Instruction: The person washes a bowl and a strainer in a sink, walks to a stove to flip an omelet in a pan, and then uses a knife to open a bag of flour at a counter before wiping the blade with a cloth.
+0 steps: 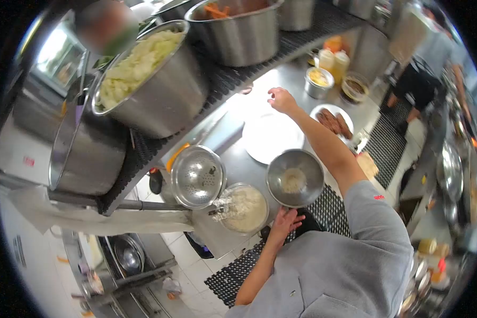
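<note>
My left hand [287, 223] is at the near rim of a steel mixing bowl [274, 183], its fingers loosely stretched out. A little pale powder or batter [293, 180] lies in the bottom of that bowl. My right hand [282, 100] reaches out past the far edge of a white plate [273, 140], fingers bent and apart with nothing visible between them. Glare washes out the plate's surface. Left of the bowl stands a container of white flour [246, 206], and a perforated steel colander [188, 169] rests against it.
A plate of browned meat pieces [331, 122], a steel tub with yellow contents [318, 82], a cup of dark sauce [355, 88] and squeeze bottles [340, 64] sit at the right. An overhead shelf [225, 87] holds large pots, one with chopped cabbage [140, 66]. Another person [426, 58] stands far right.
</note>
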{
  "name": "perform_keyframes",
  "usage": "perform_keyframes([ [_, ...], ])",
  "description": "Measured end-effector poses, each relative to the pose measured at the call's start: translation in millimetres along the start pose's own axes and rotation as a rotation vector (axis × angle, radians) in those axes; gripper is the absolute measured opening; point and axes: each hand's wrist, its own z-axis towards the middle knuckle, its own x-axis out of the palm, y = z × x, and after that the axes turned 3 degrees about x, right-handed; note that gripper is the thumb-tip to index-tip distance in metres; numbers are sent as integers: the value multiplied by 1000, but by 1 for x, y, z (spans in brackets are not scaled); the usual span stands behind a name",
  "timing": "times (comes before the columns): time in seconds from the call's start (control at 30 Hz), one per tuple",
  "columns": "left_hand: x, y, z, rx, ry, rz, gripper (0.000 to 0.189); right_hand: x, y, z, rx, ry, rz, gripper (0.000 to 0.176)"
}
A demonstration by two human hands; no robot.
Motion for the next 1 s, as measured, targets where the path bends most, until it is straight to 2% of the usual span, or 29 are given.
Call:
perform_keyframes([
  [0.03,2,1,1,38,-38,-12,61,11,3,20,77,53,-27,34],
  [0.1,3,-1,19,-140,-76,71,57,46,-9,68,57,92,-115,44],
  [0.13,9,0,24,-72,-152,15,52,65,-12,87,45,15,-28,46],
  [0.17,20,7,21,-24,-231,-51,48,59,-2,99,117,258,-131,47],
  [0.3,38,4,33,17,-497,46,47,88,-13,135,65,305,-228,46],
  [0.37,43,14,34,9,-464,-53,47,101,-18,140,48,315,-249,46],
  [0.43,55,6,35,52,-527,-126,40,111,-25,142,37,308,-249,46],
  [0.5,56,10,39,47,-558,117,32,118,-33,143,20,300,-238,45],
  [0.57,65,1,44,143,-604,36,27,123,-42,146,4,282,-203,45],
  [0.67,65,1,51,35,-505,30,28,120,-54,148,-13,216,-82,44],
  [0.73,71,-1,55,44,-517,-2,28,110,-62,153,-24,146,118,44],
  [0.8,73,4,63,36,-498,25,30,87,-64,158,-7,101,448,44],
  [0.9,81,3,74,20,-480,9,30,39,-53,154,89,179,1152,43],
  [1.0,83,18,88,47,-479,-49,28,-8,-34,148,91,337,1730,43],
])
